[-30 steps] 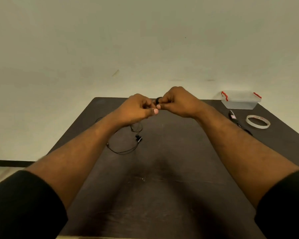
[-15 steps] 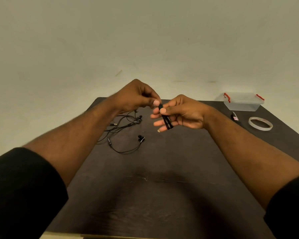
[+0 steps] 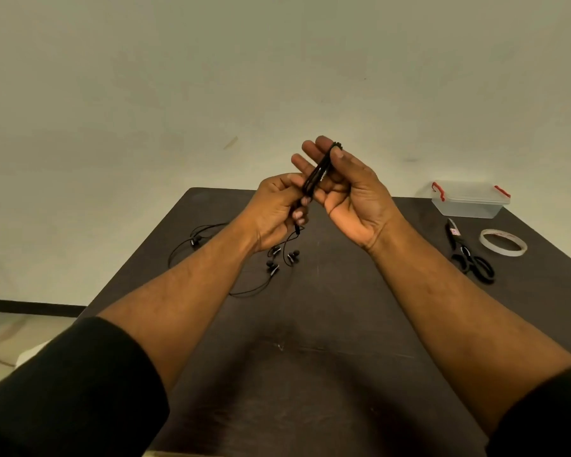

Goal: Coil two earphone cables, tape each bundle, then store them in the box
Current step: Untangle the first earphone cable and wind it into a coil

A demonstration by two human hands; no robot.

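Right hand (image 3: 350,196) raised, cable (image 3: 317,174) looped.

Black earphone cable (image 3: 317,173) looped over raised fingers, earbuds dangling. Second earphone (image 3: 192,240) loose on table, left. Clear box (image 3: 468,201), red clasps, far right; tape roll (image 3: 503,242) nearby.

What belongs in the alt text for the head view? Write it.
Both hands wind a black earphone cable: right hand holds loops under its thumb, left hand grips the strand below. A second black earphone cable lies on the dark table.
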